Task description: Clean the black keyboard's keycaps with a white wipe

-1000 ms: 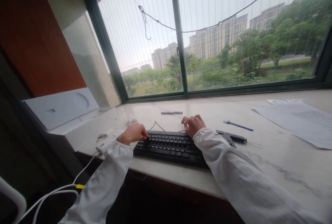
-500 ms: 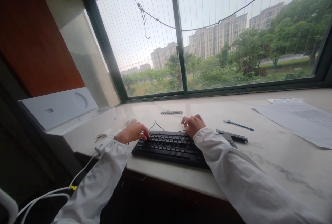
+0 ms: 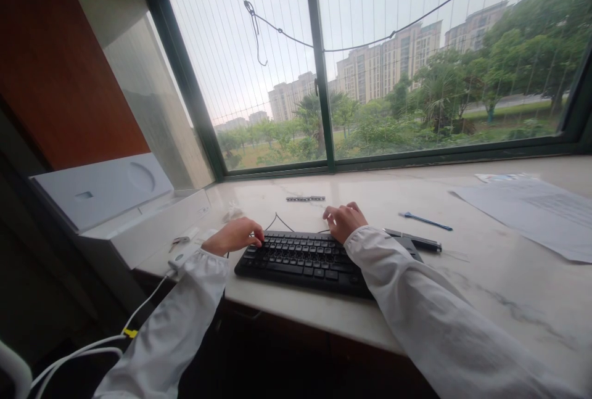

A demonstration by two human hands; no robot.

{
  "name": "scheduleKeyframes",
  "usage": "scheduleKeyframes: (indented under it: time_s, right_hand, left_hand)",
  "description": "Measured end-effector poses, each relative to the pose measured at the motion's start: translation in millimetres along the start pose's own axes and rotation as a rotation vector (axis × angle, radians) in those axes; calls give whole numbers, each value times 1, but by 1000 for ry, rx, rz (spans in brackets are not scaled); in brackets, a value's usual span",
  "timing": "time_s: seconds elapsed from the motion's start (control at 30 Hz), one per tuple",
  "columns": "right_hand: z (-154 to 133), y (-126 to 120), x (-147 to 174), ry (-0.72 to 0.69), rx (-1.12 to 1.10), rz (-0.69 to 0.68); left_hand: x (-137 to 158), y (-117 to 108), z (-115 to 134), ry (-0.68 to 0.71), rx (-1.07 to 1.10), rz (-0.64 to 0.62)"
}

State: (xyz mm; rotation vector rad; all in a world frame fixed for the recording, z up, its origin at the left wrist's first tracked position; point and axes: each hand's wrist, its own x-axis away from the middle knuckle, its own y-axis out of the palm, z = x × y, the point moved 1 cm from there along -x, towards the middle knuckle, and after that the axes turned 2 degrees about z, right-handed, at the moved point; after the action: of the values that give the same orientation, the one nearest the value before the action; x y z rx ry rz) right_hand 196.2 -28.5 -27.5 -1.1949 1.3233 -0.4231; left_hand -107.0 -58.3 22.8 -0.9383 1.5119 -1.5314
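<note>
A black keyboard (image 3: 296, 263) lies flat along the front edge of the marble-patterned counter. My left hand (image 3: 235, 235) is at its back left corner, with fingers bent and pressed together over the end keys; whatever lies between the fingertips is hidden. Beyond the keyboard's back edge, right of its middle, is my right hand (image 3: 345, 221), with fingers loosely curved and apart, and nothing visible in them. My right sleeve (image 3: 416, 294) covers part of the keyboard's right end. A thin black cable (image 3: 276, 220) loops up behind the keyboard.
A dark metal-linked strip (image 3: 305, 198) lies behind the keyboard. To the right are a blue pen-like stick (image 3: 425, 221), a black rod-shaped item (image 3: 419, 240) and paper sheets (image 3: 527, 214). An open white box (image 3: 152, 226), keys (image 3: 180, 240) and a white power strip (image 3: 181, 258) sit left.
Both hands keep nearly the same pose at the keyboard. The view has shifted very slightly; nothing else visibly moved.
</note>
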Motion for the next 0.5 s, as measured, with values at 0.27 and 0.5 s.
scheduleKeyframes:
  time_s: [0.27,0.5]
  right_hand:
    - [-1,0,0,-4,3,14]
    - [-2,-1,0,6,10,-12]
  left_hand:
    - [-6,4,-4,11,-62,23]
    - [-8,3,2,-19,-35,43]
